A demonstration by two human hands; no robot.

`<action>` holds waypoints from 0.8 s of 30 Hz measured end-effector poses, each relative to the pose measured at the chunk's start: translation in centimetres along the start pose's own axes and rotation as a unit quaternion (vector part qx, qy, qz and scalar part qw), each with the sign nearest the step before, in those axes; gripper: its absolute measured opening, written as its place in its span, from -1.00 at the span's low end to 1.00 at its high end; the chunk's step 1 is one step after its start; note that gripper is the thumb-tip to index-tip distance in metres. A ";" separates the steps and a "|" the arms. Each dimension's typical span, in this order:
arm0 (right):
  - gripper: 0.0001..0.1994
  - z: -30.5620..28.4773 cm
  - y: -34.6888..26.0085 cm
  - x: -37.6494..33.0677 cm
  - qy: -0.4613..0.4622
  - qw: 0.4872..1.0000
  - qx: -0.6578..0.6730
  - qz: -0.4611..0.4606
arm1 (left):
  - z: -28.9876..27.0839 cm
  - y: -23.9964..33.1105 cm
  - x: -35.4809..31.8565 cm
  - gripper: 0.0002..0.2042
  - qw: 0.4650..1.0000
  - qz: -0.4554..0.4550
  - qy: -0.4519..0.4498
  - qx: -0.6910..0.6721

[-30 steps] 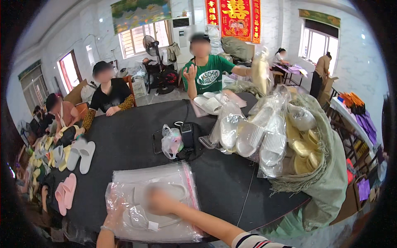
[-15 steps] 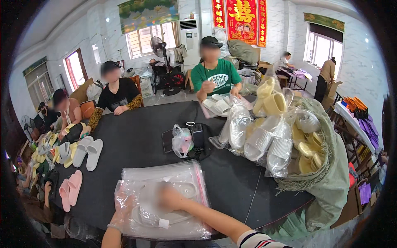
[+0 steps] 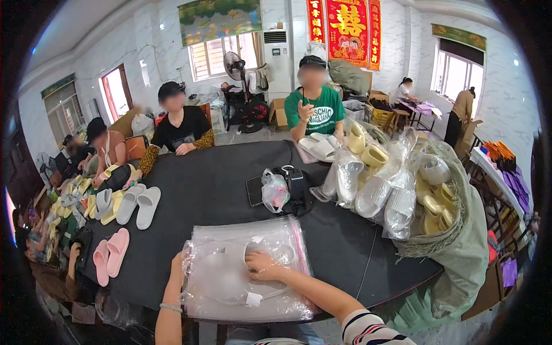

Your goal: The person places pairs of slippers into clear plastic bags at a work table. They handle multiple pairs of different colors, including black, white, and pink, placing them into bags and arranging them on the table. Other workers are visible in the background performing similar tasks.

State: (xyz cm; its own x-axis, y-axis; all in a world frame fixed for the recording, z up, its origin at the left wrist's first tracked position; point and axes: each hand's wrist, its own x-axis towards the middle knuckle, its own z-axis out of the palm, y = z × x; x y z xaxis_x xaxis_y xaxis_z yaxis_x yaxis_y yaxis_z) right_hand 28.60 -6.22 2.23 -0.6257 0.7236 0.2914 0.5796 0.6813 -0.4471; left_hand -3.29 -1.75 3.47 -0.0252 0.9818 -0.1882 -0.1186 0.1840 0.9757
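A pair of pale slippers lies flat, in or under clear plastic, on a stack of clear plastic bags at the table's near edge. Part of the pair is blurred. My right hand rests on the slippers with its fingers curled over one strap. At the stack's left side, my left hand holds the edge of the clear plastic, its fingertips partly hidden. Small white tags show beside the slippers.
Pink slippers and grey slippers lie to the left. Bagged slippers spill from a green sack on the right. A dark device and small plastic bag lie mid-table. Co-workers sit across the black table.
My view has shifted, so the scene sits farther right and slightly higher. Both hands remain at the slippers and plastic. The co-worker in green has raised a hand.
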 end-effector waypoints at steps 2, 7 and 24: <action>-0.51 0.2 -0.1 -0.2 0.040 0.999 0.009 -0.025 | -1.3 -0.6 2.0 -0.72 0.994 0.088 -0.009 0.062; -0.49 -0.9 -0.3 -0.4 0.004 1.000 0.002 0.019 | 0.8 1.8 2.1 -0.54 0.994 0.103 -0.032 0.016; -0.67 -6.8 -2.9 -0.8 0.089 0.988 -0.075 -0.098 | 4.6 3.6 0.6 -0.51 0.984 -0.034 -0.132 -0.118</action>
State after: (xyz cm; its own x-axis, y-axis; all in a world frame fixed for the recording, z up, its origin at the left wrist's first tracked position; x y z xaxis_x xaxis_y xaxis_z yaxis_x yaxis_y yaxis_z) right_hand 30.98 -8.00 9.01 -0.6393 0.5757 0.5098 0.5363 0.8089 -0.2409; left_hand 0.86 -0.26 7.39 0.2461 0.9511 -0.1865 -0.3396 0.2649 0.9025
